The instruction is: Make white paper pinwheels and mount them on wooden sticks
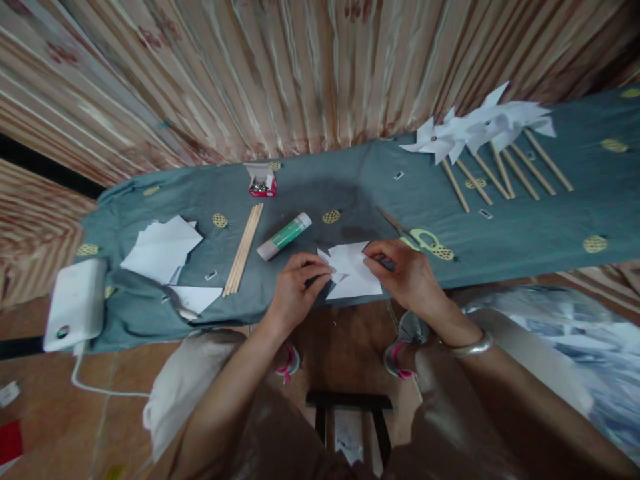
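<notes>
A white cut paper square (353,271) lies at the near edge of the grey-blue cloth-covered table (525,233). My left hand (297,287) pinches its left corner and my right hand (407,273) pinches a folded flap at its right side. Both hands have their fingers closed on the paper. A green and white glue stick (284,236) lies just beyond my left hand. Yellow-handled scissors (417,237) lie just beyond my right hand.
Wooden sticks (243,248) and a stack of white paper squares (163,250) lie left. A small red box of pins (262,181) stands at the back. Finished paper pinwheels on sticks (483,130) lie far right. A white device (76,303) rests on the left end.
</notes>
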The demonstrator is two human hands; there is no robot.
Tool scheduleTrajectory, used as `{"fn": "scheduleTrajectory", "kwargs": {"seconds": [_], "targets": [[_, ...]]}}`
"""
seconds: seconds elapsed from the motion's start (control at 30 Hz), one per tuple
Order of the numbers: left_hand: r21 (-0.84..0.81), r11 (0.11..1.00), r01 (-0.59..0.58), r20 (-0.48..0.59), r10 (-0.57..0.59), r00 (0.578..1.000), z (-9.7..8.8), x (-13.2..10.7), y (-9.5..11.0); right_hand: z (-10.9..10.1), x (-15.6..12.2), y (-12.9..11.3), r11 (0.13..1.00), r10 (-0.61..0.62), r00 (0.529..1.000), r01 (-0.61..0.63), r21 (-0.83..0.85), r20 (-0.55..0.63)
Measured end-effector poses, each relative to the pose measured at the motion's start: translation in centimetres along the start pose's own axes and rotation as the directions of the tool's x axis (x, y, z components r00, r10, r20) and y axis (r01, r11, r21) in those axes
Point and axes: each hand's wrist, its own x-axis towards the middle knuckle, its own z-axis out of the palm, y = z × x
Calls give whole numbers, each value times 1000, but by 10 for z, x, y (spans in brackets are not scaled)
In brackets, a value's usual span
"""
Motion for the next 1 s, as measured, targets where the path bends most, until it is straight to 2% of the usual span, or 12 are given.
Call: {"fn": "scheduleTrajectory", "kwargs": {"seconds": [0.13,0.4,0.53,0.6,0.67,0.77,0.8,0.9,1.0], "targets": [[-23,1000,16,8,-16,1000,3,5,1,5,1,-4,998,-52,998,51,39,26],[-18,998,61,36,-61,998,6,11,5,7,-4,3,977,-212,977,212,-18,37],[-33,998,58,34,-57,998,3,13,10,7,-4,3,973,-229,973,229,-13,6],[-26,998,53,-22,-54,998,-5,14,11,6,-3,1,977,-213,977,213,-7,-22],[47,997,59,-145,-52,988,-18,14,8,5,-1,-1,984,-176,983,176,-8,-51],[263,958,115,-354,-15,935,-40,12,-3,4,4,-3,992,-129,986,130,-1,-105],[324,935,145,-375,-14,927,-46,12,-9,4,6,-4,992,-127,985,128,6,-118],[424,884,195,-307,-62,950,-55,10,-24,5,11,-7,989,-138,978,144,23,-156],[455,873,179,-238,-74,968,-51,12,-35,7,15,-14,987,-151,971,159,31,-187]]}}
